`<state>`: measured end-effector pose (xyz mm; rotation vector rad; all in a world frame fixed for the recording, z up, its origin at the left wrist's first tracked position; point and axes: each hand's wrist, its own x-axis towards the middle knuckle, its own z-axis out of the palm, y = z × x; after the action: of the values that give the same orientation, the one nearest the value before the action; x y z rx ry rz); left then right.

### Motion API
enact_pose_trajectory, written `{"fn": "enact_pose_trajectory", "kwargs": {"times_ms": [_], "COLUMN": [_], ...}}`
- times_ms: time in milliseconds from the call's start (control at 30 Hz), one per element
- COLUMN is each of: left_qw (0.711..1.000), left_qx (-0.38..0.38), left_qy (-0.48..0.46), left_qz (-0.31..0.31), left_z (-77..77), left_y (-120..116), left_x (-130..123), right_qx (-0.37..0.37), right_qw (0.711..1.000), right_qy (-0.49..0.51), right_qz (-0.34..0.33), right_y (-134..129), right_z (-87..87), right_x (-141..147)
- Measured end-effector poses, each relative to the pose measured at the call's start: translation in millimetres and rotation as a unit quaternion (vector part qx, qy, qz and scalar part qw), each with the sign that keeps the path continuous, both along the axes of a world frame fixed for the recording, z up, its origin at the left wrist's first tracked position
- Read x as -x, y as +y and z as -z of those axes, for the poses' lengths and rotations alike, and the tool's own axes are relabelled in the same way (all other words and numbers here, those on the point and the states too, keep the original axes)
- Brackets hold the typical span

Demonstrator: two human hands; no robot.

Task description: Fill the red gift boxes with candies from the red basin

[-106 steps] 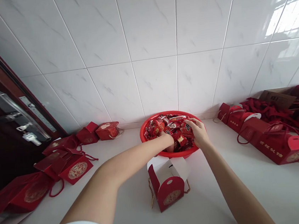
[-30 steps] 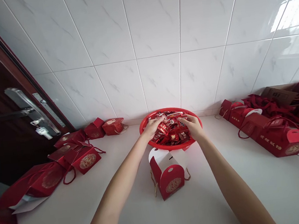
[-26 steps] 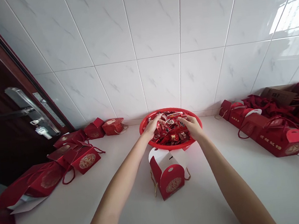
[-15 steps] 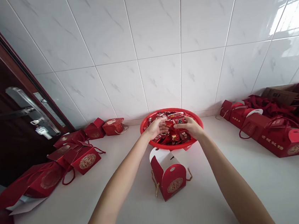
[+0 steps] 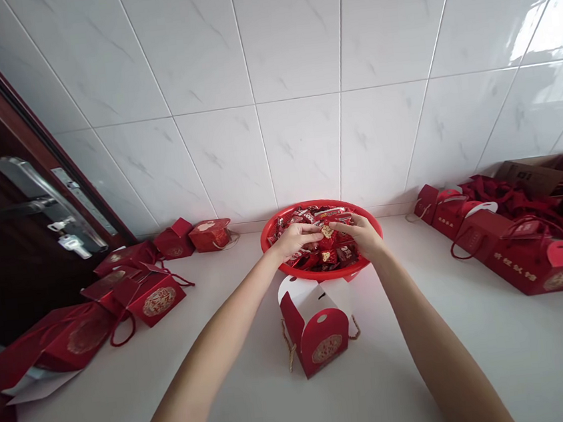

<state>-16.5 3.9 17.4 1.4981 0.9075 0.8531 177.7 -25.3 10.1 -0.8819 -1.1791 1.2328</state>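
Observation:
A red plastic basket [image 5: 267, 242] filled with red-wrapped sweets [image 5: 307, 215] stands against the wall. Above the sweets, a small red and gold wrapped candy [image 5: 327, 231] is pinched between my two hands. My left hand [image 5: 297, 239] grips it from the left with closed fingers, and my right hand [image 5: 364, 236] has hold of its right side. Directly in front of the basket, between my forearms, stands a red gift box [image 5: 326, 344] with its top flaps open, a white inside and twisted cord handles. Little of its inside shows.
Several red gift boxes [image 5: 158, 298] line the left side, near a dark door [image 5: 0, 267] with keys in its lock. More red boxes [image 5: 533, 265] and a heap of red bags [image 5: 491, 195] lie on the right. A tiled wall [image 5: 305, 148] closes off the back.
My hands have come together over the basket, fingers closing from a looser spread. The gold-marked candy now shows raised between them. The view has shifted slightly.

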Motion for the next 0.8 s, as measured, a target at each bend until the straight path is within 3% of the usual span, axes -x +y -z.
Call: {"fn": "enact_pose_trajectory", "kwargs": {"times_ms": [200, 467, 633, 800], "left_qw": [0.998, 0.966, 0.946, 0.933], "left_qx": [-0.052, -0.156, -0.165, -0.18], "left_qy": [0.013, 0.114, 0.246, 0.287], "left_qz": [-0.026, -0.17, -0.13, -0.118], "left_z": [0.7, 4.6, 11.5, 10.3], "left_y": [-1.2, 11.2, 17.0, 17.9], "left_x": [-1.4, 1.4, -11.0, -20.2], "right_qx": [-0.017, 0.041, 0.035, 0.039], "right_qw": [0.998, 0.992, 0.99, 0.988], "right_qy": [0.009, 0.113, 0.131, 0.142], "right_qz": [-0.054, 0.032, 0.034, 0.038], "right_y": [-4.6, -0.2, 0.1, 2.9], "right_z": [-4.7, -2.2, -1.3, 1.1], "right_x": [0.6, -1.4, -1.9, -2.0]}}
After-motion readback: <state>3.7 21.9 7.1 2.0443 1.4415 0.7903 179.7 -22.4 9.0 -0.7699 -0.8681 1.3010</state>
